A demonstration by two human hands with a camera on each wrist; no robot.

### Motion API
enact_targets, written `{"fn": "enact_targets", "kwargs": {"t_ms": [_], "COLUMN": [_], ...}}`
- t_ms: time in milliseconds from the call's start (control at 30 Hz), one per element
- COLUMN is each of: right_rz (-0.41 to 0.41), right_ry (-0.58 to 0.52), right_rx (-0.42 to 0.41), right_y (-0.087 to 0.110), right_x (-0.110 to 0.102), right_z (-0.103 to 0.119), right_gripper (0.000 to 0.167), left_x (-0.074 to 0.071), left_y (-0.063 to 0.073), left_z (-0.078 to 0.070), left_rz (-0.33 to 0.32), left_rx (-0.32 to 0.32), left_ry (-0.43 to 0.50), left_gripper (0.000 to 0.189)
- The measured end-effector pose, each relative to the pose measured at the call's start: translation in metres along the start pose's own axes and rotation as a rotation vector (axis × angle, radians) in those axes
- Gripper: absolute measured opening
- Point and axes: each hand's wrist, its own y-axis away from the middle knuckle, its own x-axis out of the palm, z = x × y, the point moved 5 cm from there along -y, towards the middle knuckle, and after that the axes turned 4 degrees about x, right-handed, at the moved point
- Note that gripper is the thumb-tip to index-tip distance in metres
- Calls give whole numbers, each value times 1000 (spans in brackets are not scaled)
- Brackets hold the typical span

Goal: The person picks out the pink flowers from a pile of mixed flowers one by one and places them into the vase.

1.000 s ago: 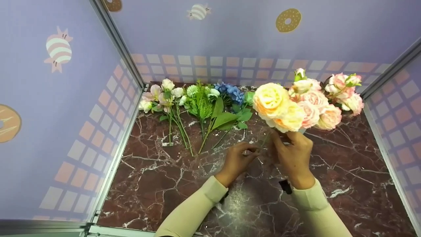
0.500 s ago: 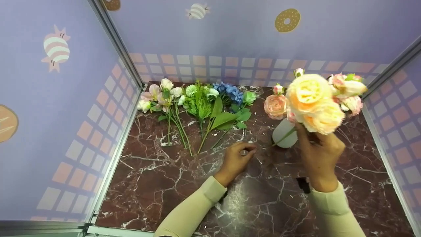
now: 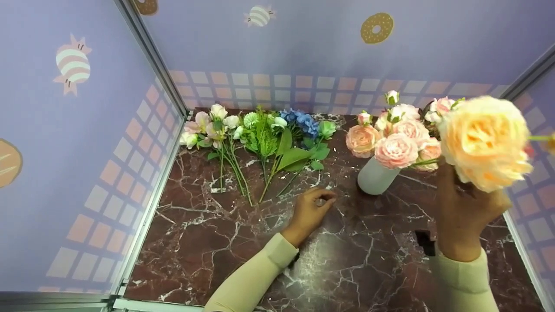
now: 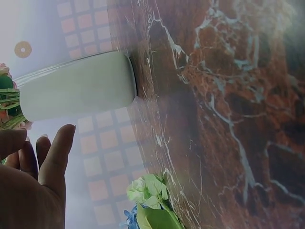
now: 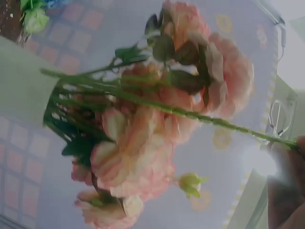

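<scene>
My right hand point(image 3: 470, 221), raised at the right, pinches the stem of a yellow rose point(image 3: 485, 136) with full ruffled blooms. In the right wrist view its green stem point(image 5: 190, 115) slants past the vase's mouth, with fingers point(image 5: 286, 176) gripping it at the right edge. A white vase point(image 3: 376, 177) stands upright left of this hand, filled with pink roses point(image 3: 396, 149). My left hand point(image 3: 310, 212) rests low over the table in front of the vase, fingers loosely bent and holding nothing. The left wrist view has the vase point(image 4: 78, 88) just beyond the fingertips point(image 4: 66, 133).
Along the back left of the dark marbled table point(image 3: 195, 251) lie pale pink flowers point(image 3: 210, 125), green fern sprigs point(image 3: 264, 138), blue hydrangea point(image 3: 301, 121) and a green rose point(image 3: 327, 128). Patterned walls point(image 3: 269, 47) enclose the table at the back and sides.
My right hand has moved right with the yellow rose, from in front of the vase to beside it, uncovering the vase and pink roses. The left hand has barely moved.
</scene>
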Motion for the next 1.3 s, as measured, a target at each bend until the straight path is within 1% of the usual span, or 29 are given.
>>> {"fn": "enact_targets", "kwargs": {"t_ms": [67,167,233,367,567,633,700,900,933,1067,1133,1233,1300], "right_rz": [-12,-20,-26,-44,-40,-31,-21,2,11,59,69,79,86], "right_ry": [-66,-121,-111,-94,-29,15,29,156,186,216,244,308,342], "right_rx": [24,43,53,78,71,71,82,99,94,89,75,51,39], "right_y": [-4,-6,-6,-3,3,5,6,5,5,4,4,5,7], "right_x": [-2,-5,-6,-6,-3,-4,-4,-1,1,5,6,8,8], "right_z": [1,0,-2,-7,-15,-20,-24,-30,-30,-34,-37,-42,-45], "right_gripper": [22,29,31,29,29,25,24,25,26,25,22,20,22], "left_x": [-1,-2,-2,-1,0,-1,-1,-3,-3,-3,-3,-3,-3], "left_y": [0,1,1,1,0,0,1,0,-1,-3,-3,-2,-1], "left_z": [0,-1,-1,1,0,0,0,-1,-1,-2,-2,-1,0], "left_rz": [-5,-8,-8,-10,-4,0,4,-3,-4,-9,-8,-1,1], "left_rx": [5,7,5,9,11,10,10,23,25,41,46,39,30], "left_ry": [6,23,29,32,13,10,9,5,4,-8,-8,-6,-4], "left_gripper": [11,11,11,11,13,13,13,12,12,11,11,11,10]}}
